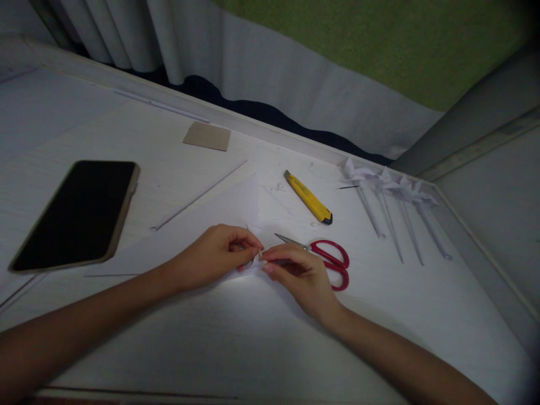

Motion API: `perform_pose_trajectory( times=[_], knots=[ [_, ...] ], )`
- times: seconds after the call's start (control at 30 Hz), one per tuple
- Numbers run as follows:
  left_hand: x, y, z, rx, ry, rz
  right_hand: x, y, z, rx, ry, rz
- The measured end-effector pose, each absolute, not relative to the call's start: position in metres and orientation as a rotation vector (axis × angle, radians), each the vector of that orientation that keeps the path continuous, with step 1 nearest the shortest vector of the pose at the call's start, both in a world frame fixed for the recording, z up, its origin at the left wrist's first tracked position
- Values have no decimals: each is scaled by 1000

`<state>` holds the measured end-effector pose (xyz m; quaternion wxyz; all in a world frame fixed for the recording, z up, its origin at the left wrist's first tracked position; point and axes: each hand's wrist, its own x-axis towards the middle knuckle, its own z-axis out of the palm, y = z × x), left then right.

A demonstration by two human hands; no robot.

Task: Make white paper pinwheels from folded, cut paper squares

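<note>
Above a white paper sheet point(211, 216), my left hand point(219, 250) and my right hand point(306, 275) meet with their fingertips pinched together. Between them is a small piece of folded white paper point(256, 261), mostly covered by the fingers. Both hands are closed on it, my left from one side and my right from the other. Scissors with red handles point(343, 256) lie just beyond my right hand, partly hidden behind it. A thin rolled paper stick point(198, 197) rests on the table past my left hand.
A yellow utility knife point(310, 198) lies beyond the scissors. Several white paper pinwheels on sticks point(405, 188) line the right side. At left are a black-screened phone point(76, 216) and a brown cardboard piece point(206, 136). A raised rim point(270, 126) edges the table's back.
</note>
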<state>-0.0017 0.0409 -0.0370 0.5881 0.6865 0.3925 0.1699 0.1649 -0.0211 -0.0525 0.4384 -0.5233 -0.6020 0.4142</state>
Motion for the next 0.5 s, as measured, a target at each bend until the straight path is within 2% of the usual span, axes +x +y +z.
perform_pose_trajectory(
  times=[0.5],
  knots=[
    [-3, 36, -38, 1750, 939, 423, 163, -22, -55, -1332, -1385, 1153]
  ],
)
